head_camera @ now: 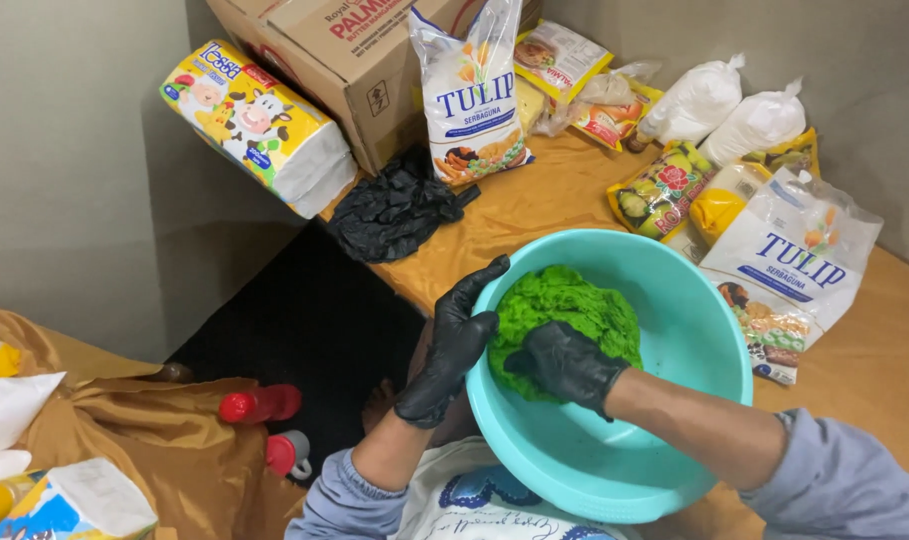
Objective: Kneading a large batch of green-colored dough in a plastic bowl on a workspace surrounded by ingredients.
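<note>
A turquoise plastic bowl (694, 340) rests on the cloth-covered table edge in front of me. Inside it sits a lump of bright green dough (564, 305). My left hand (449, 345), in a black glove, grips the bowl's near-left rim with fingers curled over the edge. My right hand (564, 365), also in a black glove, presses down on the near side of the green dough, fingers bent into it.
An orange-brown cloth (534, 200) covers the table. Two white flour bags (474, 95) (794, 265), several snack packets, clear bags of white powder (724, 105), a cardboard box (344, 50), a tissue pack (259, 125) and crumpled black gloves (394, 210) lie behind. Red-capped bottles (259, 405) stand lower left.
</note>
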